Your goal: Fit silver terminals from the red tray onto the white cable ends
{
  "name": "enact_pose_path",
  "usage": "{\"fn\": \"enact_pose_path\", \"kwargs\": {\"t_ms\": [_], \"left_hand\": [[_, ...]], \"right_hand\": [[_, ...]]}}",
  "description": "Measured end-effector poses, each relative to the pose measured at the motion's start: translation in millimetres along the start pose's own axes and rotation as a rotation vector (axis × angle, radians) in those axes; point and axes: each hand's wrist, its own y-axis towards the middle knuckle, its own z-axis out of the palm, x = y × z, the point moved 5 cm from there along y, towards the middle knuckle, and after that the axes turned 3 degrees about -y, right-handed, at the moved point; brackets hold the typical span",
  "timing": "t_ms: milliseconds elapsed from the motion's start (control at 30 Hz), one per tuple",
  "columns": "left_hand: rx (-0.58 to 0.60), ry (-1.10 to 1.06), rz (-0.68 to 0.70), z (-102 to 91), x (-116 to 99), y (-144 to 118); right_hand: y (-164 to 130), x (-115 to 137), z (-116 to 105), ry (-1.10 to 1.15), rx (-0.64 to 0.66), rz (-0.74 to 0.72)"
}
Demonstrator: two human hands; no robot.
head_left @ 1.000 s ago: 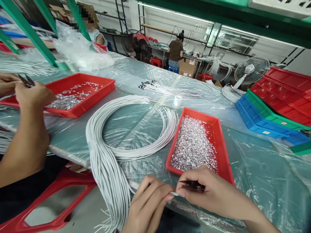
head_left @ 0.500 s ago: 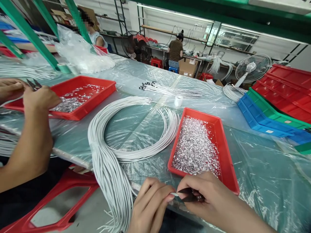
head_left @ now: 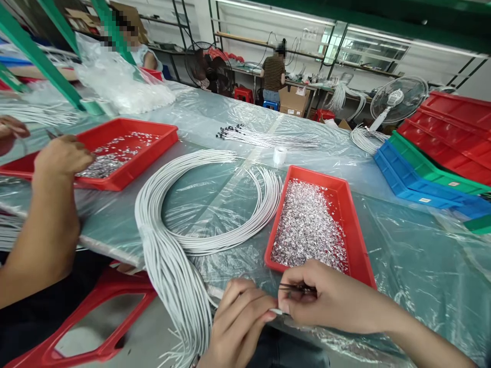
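Observation:
My left hand [head_left: 241, 319] pinches a white cable [head_left: 276, 311], whose tip sticks out past the fingertips. Against that tip are the thumb and fingers of my right hand [head_left: 326, 296], which also keeps a pair of small dark snips [head_left: 297, 289] tucked in its grip. A short dark bit shows at the cable's end, too small to make out. Just beyond my right hand is a red tray [head_left: 358, 235] with a heap of small shiny metal pieces [head_left: 307, 230]. Left of it lies a coiled bundle of white cables [head_left: 153, 204], its loose ends hanging over the table edge.
A co-worker's hands [head_left: 61, 156] work at another red tray [head_left: 146, 163] on the left. Further back lie white cables with black ends [head_left: 264, 139] and a white roll [head_left: 280, 156]. Stacked crates [head_left: 433, 168] stand right. A red stool [head_left: 88, 327] is below left.
The snips have swung back from the cable tip and their blades now look closed. My right fingers have come to the cable end. The co-worker's hands have moved apart.

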Motion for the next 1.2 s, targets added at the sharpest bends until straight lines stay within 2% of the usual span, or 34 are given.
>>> {"fn": "enact_pose_path", "kwargs": {"t_ms": [167, 233, 300, 367, 500, 633, 733, 933, 1200], "left_hand": [[-0.062, -0.063, -0.015, -3.1, 4.9, 1.5], [-0.095, -0.094, -0.054, -3.8, 8.8, -1.1], [-0.164, -0.127, -0.117, -5.8, 13.0, -5.4], [-0.252, -0.157, -0.219, -7.9, 17.1, -10.6], [-0.355, -0.263, -0.451, -4.7, 20.6, -17.8], [-0.392, -0.398, -0.614, 4.8, 19.5, -19.4], [-0.418, -0.451, -0.690, 8.5, 19.2, -21.4], [-0.467, -0.437, -0.730, 7.6, 18.7, -26.2], [-0.483, -0.298, -0.665, 12.1, 18.3, -26.0]], "right_hand": [[4.8, -5.8, 1.4, 0.145, 0.065, 0.025], [5.5, -6.3, 4.1, 0.178, 0.038, 0.016], [5.4, -6.2, 5.0, 0.204, -0.082, -0.013], [3.8, -6.6, 5.0, 0.224, -0.261, -0.067], [0.2, -8.6, 10.4, 0.129, -0.561, -0.254], [4.0, -8.1, 22.6, 0.090, -0.700, -0.486], [8.9, -5.8, 30.9, 0.070, -0.739, -0.567], [10.1, -5.0, 36.0, -0.037, -0.836, -0.571], [6.2, -7.4, 36.9, -0.120, -0.960, -0.583]]}}
